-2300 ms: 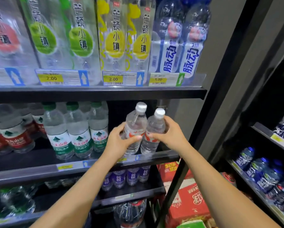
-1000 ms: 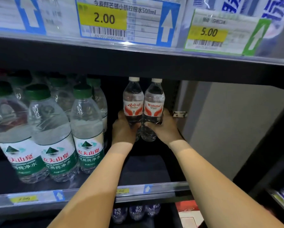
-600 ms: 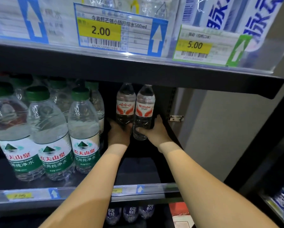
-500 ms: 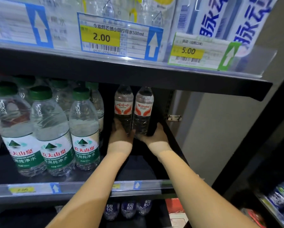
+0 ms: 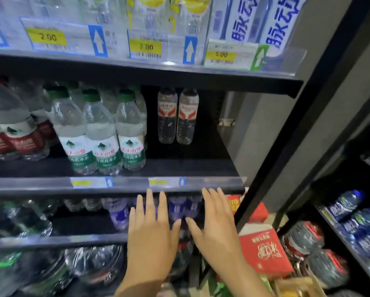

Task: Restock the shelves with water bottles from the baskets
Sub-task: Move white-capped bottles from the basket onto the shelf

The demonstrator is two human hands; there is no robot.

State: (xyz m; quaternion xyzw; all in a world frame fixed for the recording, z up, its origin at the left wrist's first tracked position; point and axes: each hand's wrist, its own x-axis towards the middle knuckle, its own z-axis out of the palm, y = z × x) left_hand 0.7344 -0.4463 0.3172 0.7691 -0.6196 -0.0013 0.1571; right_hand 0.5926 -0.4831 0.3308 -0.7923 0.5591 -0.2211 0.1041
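Two water bottles stood upright side by side at the back of the middle shelf (image 5: 201, 166), touching or very nearly so, in the open stretch to the right of the green-capped bottles (image 5: 100, 133). The left bottle (image 5: 167, 115) and the right bottle (image 5: 187, 116) were slim, clear and ribbed below the waist, each with a red and white label high on its body. Nothing held them.

Both hands were in front of and below that shelf's front rail, well apart from the bottles. The left hand (image 5: 152, 230) and the right hand (image 5: 215, 228) were flat, backs to the camera, fingers straight and spread, holding nothing, with the thumbs close to each other.

The two bottles' caps were lost in the shadow under the upper shelf, and the print on their labels was too blurred to read. The yellow tags on the middle rail could not be read either. The hands covered part of a row of purple-labelled bottles (image 5: 117, 213) on the shelf below. The tall bottles above were cut off by the top edge. Red cartons (image 5: 263, 251) sat at lower right, and the goods around them were smeared.
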